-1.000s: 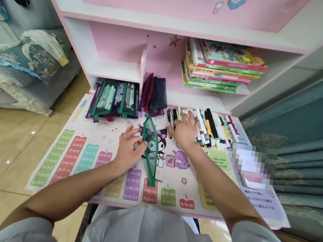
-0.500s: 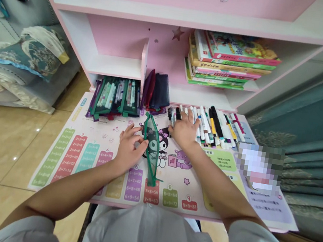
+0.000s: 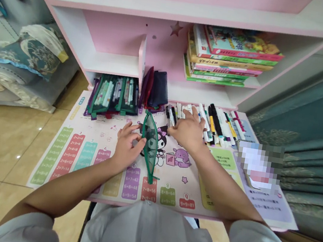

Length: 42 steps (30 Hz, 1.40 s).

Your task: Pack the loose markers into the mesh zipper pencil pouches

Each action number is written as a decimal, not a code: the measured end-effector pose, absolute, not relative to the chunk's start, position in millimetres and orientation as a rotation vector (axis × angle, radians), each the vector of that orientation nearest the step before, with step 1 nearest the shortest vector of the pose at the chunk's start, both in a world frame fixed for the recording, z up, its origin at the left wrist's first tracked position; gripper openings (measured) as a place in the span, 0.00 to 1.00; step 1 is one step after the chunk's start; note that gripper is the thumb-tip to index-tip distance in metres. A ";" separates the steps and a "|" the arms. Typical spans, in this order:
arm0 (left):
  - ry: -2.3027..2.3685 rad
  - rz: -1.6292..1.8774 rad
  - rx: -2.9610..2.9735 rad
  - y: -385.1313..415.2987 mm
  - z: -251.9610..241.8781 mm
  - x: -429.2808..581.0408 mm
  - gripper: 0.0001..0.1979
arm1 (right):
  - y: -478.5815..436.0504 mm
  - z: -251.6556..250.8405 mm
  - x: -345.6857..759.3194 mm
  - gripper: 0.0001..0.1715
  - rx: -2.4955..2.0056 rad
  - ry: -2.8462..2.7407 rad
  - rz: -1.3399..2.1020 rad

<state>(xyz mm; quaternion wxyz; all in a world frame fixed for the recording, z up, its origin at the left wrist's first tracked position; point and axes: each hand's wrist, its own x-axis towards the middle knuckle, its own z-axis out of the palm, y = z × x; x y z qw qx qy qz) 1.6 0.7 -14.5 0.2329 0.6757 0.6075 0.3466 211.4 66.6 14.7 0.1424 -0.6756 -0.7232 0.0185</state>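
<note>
My left hand (image 3: 127,143) pinches the edge of a green mesh pencil pouch (image 3: 150,146), holding it upright and open on the desk mat (image 3: 88,154). My right hand (image 3: 188,130) lies over the left end of a row of markers and pens (image 3: 216,123) at the back of the desk. Its fingers curl around a dark marker (image 3: 170,116) that is lifted slightly off the row. The pouch stands between my two hands.
Filled green mesh pouches (image 3: 113,97) and dark fabric cases (image 3: 156,89) sit at the back left under a small shelf. Stacked books (image 3: 229,56) lie in the shelf on the right. A teal curtain (image 3: 315,133) hangs at right; a sofa (image 3: 21,58) stands at left.
My right hand has drawn back a little from the marker row and closed on a dark marker. My left hand and the pouch have barely moved.
</note>
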 end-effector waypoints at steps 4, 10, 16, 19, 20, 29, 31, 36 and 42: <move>1.667 0.970 1.863 1.1 -15.7 1.3 0.13 | 37.2 40.2 205.5 0.11 -1.677 -2.136 0.297; 1.654 1.013 1.885 0.7 -17.5 0.8 0.12 | 6.1 42.0 178.0 0.12 -1.621 -2.367 0.400; 1.663 0.984 1.897 -0.1 -17.7 0.6 0.11 | 2.6 34.3 161.4 0.10 -1.668 -2.382 0.372; 1.656 0.990 1.899 -0.5 -17.4 0.7 0.11 | 0.7 35.8 161.7 0.10 -1.643 -2.346 0.320; 1.652 0.993 1.899 -0.5 -17.3 0.7 0.11 | 0.2 36.1 162.2 0.10 -1.636 -2.332 0.293; 1.632 1.045 1.909 -0.5 -19.9 0.6 0.10 | 8.2 18.4 162.1 0.15 -1.716 -2.444 0.319; 1.628 1.046 1.912 -0.5 -20.8 0.0 0.11 | 9.3 15.3 162.3 0.16 -1.719 -2.458 0.317; 1.622 1.069 1.924 0.0 -21.5 -1.3 0.10 | 3.2 15.9 160.1 0.13 -1.600 -2.421 0.295; 1.625 1.080 1.912 0.6 -19.0 -2.6 0.10 | 11.5 18.9 165.4 0.13 -1.539 -2.317 0.371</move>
